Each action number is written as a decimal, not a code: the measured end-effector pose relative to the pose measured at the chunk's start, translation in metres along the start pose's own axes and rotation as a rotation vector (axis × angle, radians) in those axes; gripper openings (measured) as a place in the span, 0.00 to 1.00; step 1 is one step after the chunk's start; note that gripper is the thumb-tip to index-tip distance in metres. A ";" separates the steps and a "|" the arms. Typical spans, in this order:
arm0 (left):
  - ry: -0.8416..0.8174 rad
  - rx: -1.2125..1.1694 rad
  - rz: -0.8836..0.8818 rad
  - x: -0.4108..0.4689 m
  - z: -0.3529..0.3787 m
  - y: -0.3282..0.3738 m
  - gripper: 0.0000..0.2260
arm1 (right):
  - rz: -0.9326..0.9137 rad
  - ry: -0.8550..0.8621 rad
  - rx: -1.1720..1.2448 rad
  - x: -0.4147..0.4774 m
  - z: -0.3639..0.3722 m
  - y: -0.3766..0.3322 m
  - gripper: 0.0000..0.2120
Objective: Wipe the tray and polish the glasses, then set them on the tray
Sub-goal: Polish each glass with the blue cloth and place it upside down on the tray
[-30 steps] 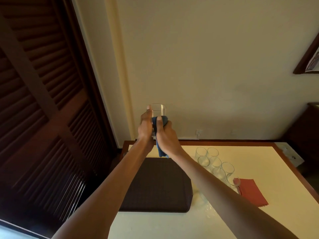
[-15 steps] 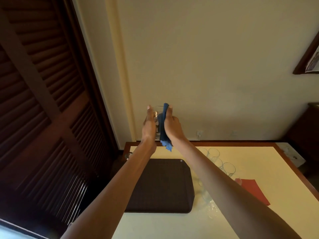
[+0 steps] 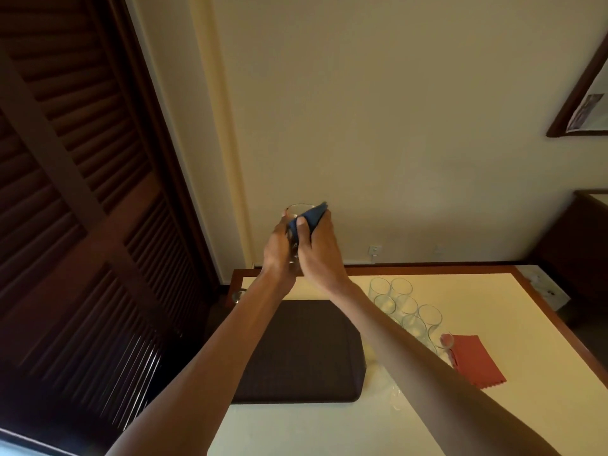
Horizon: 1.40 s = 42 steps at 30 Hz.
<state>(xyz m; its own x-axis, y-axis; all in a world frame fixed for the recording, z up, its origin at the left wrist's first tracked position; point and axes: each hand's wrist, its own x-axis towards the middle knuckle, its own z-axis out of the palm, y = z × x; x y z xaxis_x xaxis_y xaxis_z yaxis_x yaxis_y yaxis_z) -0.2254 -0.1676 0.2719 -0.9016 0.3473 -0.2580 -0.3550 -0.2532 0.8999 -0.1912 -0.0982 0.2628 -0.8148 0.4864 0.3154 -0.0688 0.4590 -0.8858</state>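
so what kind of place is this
Likely a hotel room or a private dining corner, though I can't be sure: dark louvred wooden doors on the left, a framed picture hung at right, and a wood-edged table bearing a dark tray and a cluster of clear glasses.

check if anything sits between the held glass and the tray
Nothing visible does: the raised glass has open air down to the tray, whose visible top carries nothing; the other glasses stand beside it.

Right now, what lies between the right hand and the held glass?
The blue cloth, pressed by the right hand against the glass; the head view shows it.
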 end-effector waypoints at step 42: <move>0.016 0.019 -0.003 0.010 0.010 0.001 0.31 | 0.087 -0.070 -0.013 0.000 -0.016 -0.007 0.21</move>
<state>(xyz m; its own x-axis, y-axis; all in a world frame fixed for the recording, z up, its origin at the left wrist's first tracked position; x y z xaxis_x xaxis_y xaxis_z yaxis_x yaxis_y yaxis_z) -0.2324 -0.1553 0.2739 -0.9044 0.3332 -0.2666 -0.3535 -0.2348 0.9055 -0.1818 -0.0896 0.2747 -0.8556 0.4719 0.2127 0.0108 0.4272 -0.9041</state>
